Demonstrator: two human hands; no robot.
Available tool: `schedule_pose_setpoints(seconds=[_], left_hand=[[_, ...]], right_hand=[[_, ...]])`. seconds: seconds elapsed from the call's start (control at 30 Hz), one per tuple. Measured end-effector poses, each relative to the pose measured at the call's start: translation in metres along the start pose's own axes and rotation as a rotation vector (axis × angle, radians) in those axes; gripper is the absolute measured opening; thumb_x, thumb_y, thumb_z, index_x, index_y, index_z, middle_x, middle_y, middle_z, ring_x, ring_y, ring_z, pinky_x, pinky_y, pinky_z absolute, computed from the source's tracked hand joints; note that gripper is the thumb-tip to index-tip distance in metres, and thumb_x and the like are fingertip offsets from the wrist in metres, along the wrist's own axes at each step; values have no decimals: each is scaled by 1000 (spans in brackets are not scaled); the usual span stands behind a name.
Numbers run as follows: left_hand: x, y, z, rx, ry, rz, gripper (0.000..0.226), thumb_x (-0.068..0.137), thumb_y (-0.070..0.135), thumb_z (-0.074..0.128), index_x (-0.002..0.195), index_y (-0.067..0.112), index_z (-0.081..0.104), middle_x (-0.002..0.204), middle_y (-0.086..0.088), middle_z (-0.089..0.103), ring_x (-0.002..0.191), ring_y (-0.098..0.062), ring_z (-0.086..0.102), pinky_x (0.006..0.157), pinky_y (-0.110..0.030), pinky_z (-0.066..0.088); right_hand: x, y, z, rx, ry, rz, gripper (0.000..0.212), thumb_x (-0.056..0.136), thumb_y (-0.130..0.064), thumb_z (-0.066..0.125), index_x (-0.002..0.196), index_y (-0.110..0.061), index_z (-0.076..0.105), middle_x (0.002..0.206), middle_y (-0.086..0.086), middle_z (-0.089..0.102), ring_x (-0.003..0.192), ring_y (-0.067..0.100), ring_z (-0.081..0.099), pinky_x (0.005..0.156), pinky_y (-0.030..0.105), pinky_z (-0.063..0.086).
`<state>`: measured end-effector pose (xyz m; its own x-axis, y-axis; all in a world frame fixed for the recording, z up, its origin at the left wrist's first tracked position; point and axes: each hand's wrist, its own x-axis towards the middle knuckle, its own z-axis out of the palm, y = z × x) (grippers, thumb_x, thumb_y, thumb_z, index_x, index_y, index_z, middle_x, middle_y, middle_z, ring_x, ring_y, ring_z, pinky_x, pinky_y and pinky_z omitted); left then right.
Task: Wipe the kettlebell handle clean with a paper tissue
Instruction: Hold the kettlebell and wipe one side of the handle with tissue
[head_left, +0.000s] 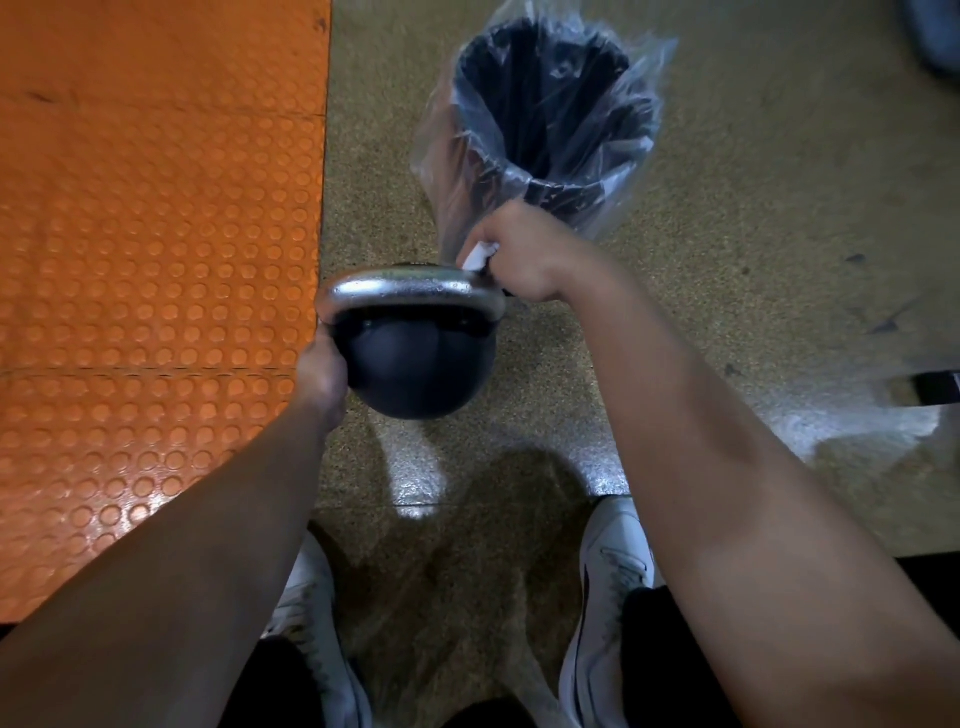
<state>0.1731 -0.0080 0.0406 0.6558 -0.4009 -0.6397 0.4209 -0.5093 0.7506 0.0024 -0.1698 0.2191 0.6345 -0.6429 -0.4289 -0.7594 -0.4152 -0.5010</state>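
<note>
Kettlebell handle (410, 291) mid-wipe: left hand (321, 371) gripping kettlebell body (415, 371), right hand (519, 254) clutching tissue (477, 255) at far corner, rest seemingly undone.

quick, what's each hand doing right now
Left hand: grips the kettlebell at the left end of its handle.
Right hand: grip closed on the paper tissue, at the handle's right end.

The picture was dim and soft. Overhead light glared white off the speckled floor (415, 506) and the kettlebell handle (410, 288). Shadows pooled between the shoes (608, 582); wide-angle distortion stretched the edges.
</note>
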Motion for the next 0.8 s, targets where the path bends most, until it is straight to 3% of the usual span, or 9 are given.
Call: schedule_pose_setpoints(seconds=[0.13, 0.23, 0.33, 0.4, 0.5, 0.63, 0.73, 0.8], left_hand=[[-1, 0, 2, -2, 1, 11, 52, 106, 41, 37, 132, 1, 56, 129, -13, 60, 123, -28, 53, 108, -44, 42], [-1, -1, 2, -28, -2, 24, 51, 106, 40, 38, 133, 0, 55, 128, -10, 60, 123, -26, 54, 108, -41, 42], [-2, 0, 1, -31, -10, 21, 52, 106, 42, 38, 134, 1, 55, 130, -11, 60, 125, -26, 52, 110, -42, 42], [-2, 0, 0, -13, -15, 23, 55, 105, 44, 39, 135, 0, 54, 135, -13, 58, 127, -26, 51, 112, -43, 41], [0, 0, -2, -1, -11, 16, 58, 104, 47, 41, 135, 1, 55, 136, -13, 59, 127, -27, 52, 112, -44, 41], [6, -3, -5, 22, -15, -6, 60, 100, 51, 44, 133, 2, 58, 131, -14, 62, 125, -30, 55, 111, -48, 42], [4, -2, -3, 30, -11, -11, 56, 103, 46, 42, 135, 3, 56, 133, -14, 61, 126, -29, 53, 112, -47, 40], [2, -1, -1, 14, -11, -6, 53, 104, 44, 42, 135, 3, 56, 133, -13, 60, 126, -27, 53, 112, -45, 40]], right_hand=[[-2, -4, -3, 78, 34, -36, 37, 94, 3, 55, 111, -18, 80, 109, 6, 72, 100, 21, 66, 78, 29, 52], [-7, 6, -2, 76, 81, -7, 32, 94, 3, 56, 108, -16, 78, 109, 7, 69, 100, 24, 64, 83, 36, 55], [-4, 4, 6, 49, 16, 17, 35, 97, 5, 52, 109, -16, 78, 108, 5, 69, 98, 20, 63, 69, 23, 47], [-1, -3, 5, 38, 1, 2, 35, 96, 5, 52, 112, -15, 77, 107, 5, 70, 98, 20, 65, 66, 22, 46], [-5, 1, -6, 45, 44, -12, 30, 96, 2, 59, 115, -12, 75, 108, 7, 70, 98, 22, 65, 71, 29, 49], [-11, 10, -6, 42, 40, 24, 27, 95, 0, 64, 108, -18, 79, 103, 2, 71, 96, 18, 65, 73, 29, 50], [-4, 1, 2, 1, 11, 11, 36, 95, 5, 54, 113, -15, 78, 115, 9, 71, 105, 26, 66, 90, 39, 56], [-6, -2, 1, 30, 40, -1, 41, 95, 7, 54, 118, -18, 78, 122, 9, 71, 109, 25, 65, 92, 36, 55]])
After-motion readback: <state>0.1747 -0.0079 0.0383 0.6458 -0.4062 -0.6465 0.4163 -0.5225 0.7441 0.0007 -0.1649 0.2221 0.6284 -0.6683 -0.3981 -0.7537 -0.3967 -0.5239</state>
